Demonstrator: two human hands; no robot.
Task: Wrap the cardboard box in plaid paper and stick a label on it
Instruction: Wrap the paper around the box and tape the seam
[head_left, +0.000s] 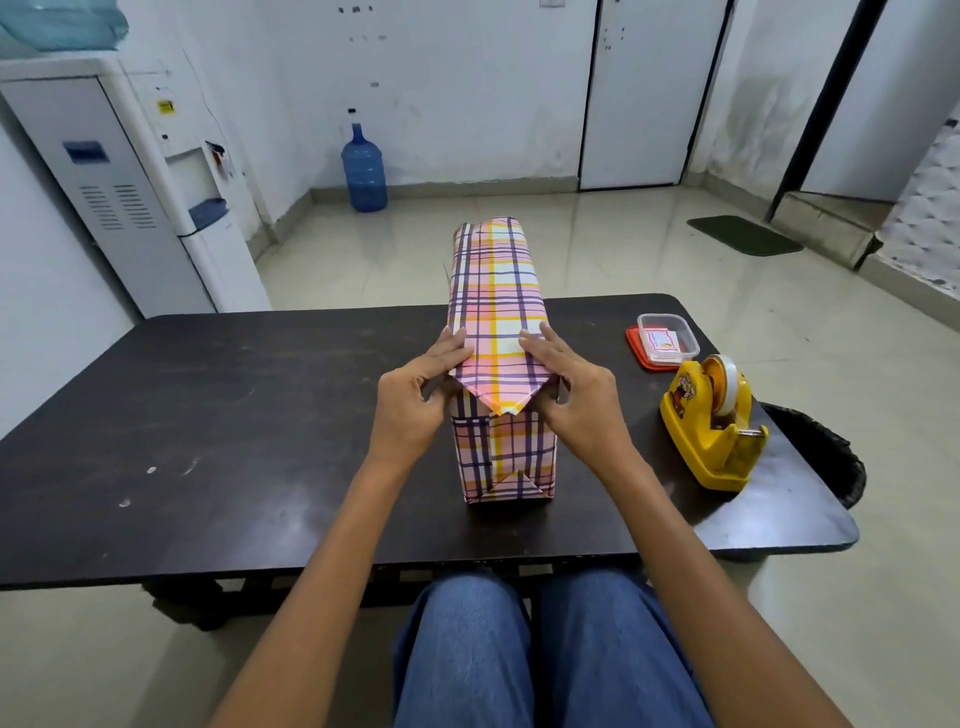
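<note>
The plaid-wrapped box (496, 291) stands on the dark table (208, 415). The left hand (410, 405) and right hand (576, 400) each pinch its pointed end flap (493, 379) — probably to crease it down squarely — with the yellow tape dispenser (711, 421) near for sealing.

A dark bench (208, 415) stands on a shiny pale floor (623, 254). On its right side sits a yellow tape holder (711, 431) with a roll of tape in it. Just behind that is a small clear tub (667, 338) resting on a red lid (635, 349). A black bin (823, 452) peeks out past the bench's right edge. Far back, a blue water bottle (363, 171) stands by the wall, a white water cooler (130, 197) on the left, and a green mat (743, 235) on the right.
</note>
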